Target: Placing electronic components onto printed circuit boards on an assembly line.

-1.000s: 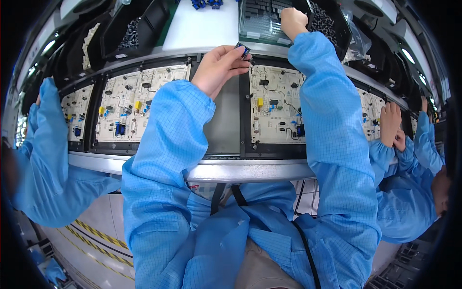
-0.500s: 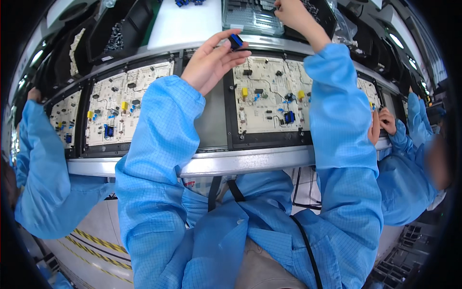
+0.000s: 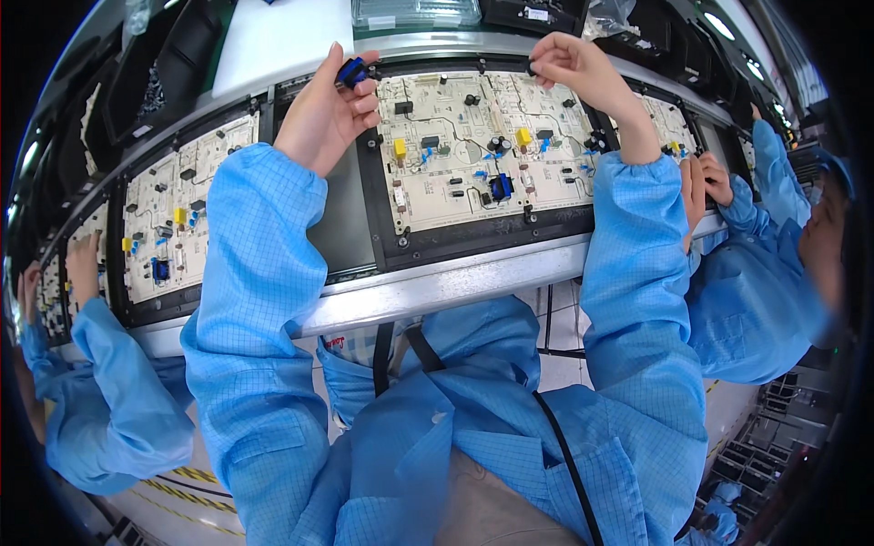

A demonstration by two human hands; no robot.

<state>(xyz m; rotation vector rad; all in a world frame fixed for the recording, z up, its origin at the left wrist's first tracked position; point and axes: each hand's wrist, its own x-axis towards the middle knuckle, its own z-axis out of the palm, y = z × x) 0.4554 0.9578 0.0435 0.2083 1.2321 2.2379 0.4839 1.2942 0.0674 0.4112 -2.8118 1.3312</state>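
The step in hand looks like fitting parts onto the circuit board (image 3: 473,146): the left hand (image 3: 323,114) pinches a small blue component (image 3: 351,71) in its fingertips, just above the board's upper left corner. The right hand (image 3: 583,77) is closed on a small dark part (image 3: 531,65) at the board's top edge — next, I judge, it needs careful lining up with the holes.

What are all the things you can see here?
Circuit boards: at least three, pale with yellow, blue and black parts; one in the middle, one to the left, one to the right.
Black frame: one, around the middle board.
Metal rail: one, silver, along the near edge.
Clear tray: one, top middle.
Co-workers: two, blue coats; one left, one right.
Small blue part: one, in the left hand.
Left hand: holds the blue part.
Right hand: pinches something small and dark at the board's top edge.
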